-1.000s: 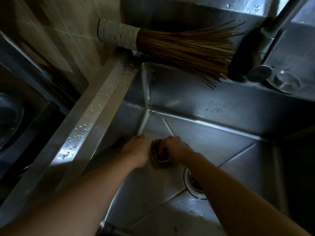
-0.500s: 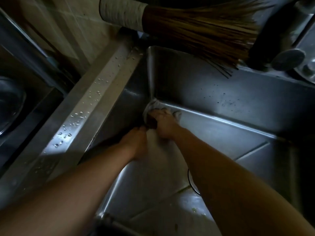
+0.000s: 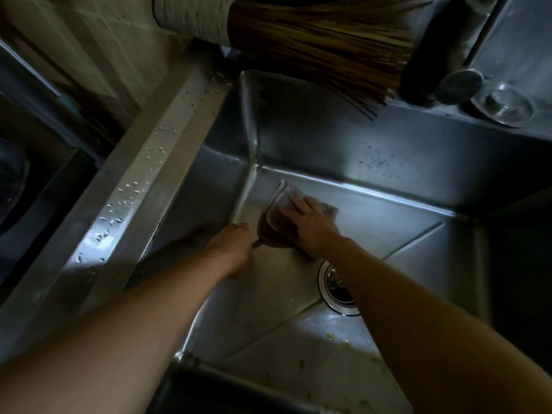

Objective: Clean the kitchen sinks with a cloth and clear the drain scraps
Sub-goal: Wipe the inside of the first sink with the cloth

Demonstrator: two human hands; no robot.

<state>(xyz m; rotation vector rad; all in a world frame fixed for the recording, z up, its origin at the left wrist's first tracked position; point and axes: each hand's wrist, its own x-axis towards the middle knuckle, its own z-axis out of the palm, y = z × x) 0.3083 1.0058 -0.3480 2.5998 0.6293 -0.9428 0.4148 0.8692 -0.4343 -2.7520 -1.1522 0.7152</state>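
Here, right hand point(image 3: 306, 224) lies flat-fingered on the cloth point(image 3: 283, 210), pressing it to the sink floor point(image 3: 388, 222) near the far-left corner, likely so the wipe reaches the seam. Left hand point(image 3: 234, 245) rests on the floor just beside; grip unclear, it seems to hold nothing, probably bracing. Drain point(image 3: 336, 289) near right forearm; pale scraps point(image 3: 337, 339) lie nearer the viewer. Bamboo brush point(image 3: 313, 40) on back ledge.

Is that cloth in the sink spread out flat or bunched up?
Mostly flat: the cloth lies against the sink floor under the right hand, its edges showing beyond the fingers.
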